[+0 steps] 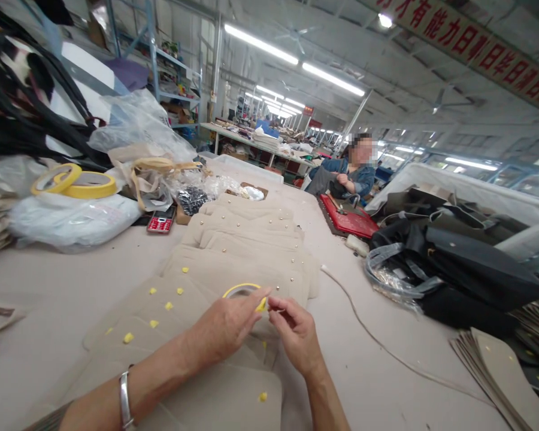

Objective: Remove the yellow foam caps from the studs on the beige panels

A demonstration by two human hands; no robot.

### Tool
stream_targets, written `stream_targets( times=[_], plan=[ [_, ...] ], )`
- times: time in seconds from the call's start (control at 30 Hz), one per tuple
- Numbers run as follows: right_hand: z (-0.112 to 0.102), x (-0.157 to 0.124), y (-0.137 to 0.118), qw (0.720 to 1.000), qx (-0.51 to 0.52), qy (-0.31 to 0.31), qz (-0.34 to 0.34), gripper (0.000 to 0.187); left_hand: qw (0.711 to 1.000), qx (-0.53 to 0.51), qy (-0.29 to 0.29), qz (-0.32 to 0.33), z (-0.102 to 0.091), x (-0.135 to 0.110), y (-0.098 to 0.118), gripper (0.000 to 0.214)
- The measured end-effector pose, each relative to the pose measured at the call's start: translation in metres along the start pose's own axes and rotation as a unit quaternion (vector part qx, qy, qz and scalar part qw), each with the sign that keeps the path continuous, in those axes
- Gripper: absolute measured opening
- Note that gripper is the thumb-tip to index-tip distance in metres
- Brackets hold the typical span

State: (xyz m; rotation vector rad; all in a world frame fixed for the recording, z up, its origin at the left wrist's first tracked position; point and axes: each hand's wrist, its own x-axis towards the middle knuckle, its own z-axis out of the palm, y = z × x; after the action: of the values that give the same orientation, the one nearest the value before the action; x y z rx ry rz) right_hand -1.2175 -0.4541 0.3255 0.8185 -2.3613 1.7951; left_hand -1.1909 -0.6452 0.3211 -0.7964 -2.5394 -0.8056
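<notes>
My left hand (227,326) is closed around a roll of yellow tape (240,291), with a silver bracelet on its wrist. My right hand (296,332) pinches the free yellow end of the tape (261,305) just beside the left fingertips. Both hands hover over overlapping beige leather panels (193,317) dotted with small yellow tape pieces. Farther back lies a row of beige panels (247,239) with small metal studs.
Two more yellow tape rolls (74,182) rest on plastic bags at the left, near a red phone (160,223). Black bags (458,257) pile up at the right beside a thin cord (363,326). A seated person (348,176) works behind a red tray (348,218).
</notes>
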Motion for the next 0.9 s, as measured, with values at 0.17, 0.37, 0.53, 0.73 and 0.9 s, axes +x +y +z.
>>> stream_targets(
  times=[0.17, 0.37, 0.53, 0.73, 0.9],
  plan=[
    [0.002, -0.001, -0.005, 0.990, -0.113, -0.016, -0.088, 0.016, 0.999, 0.022, -0.021, -0.014, 0.004, -0.005, 0.001, 0.040],
    [0.013, -0.004, 0.000, 0.970, -0.198, 0.021, -0.137, 0.016, 0.999, 0.048, -0.005, 0.000, 0.006, -0.005, 0.002, 0.035],
    [0.022, -0.004, 0.014, 0.941, -0.263, 0.100, -0.185, 0.017, 0.999, 0.036, -0.016, -0.017, 0.013, -0.002, -0.001, 0.023],
    [0.031, -0.002, 0.011, 0.963, -0.211, 0.138, -0.094, 0.016, 0.997, 0.073, 0.036, -0.004, 0.017, 0.002, -0.003, 0.024],
    [0.027, 0.004, -0.001, 0.972, 0.050, 0.130, 0.188, 0.019, 0.986, 0.099, 0.114, 0.065, 0.011, 0.003, 0.009, 0.027]
  ],
)
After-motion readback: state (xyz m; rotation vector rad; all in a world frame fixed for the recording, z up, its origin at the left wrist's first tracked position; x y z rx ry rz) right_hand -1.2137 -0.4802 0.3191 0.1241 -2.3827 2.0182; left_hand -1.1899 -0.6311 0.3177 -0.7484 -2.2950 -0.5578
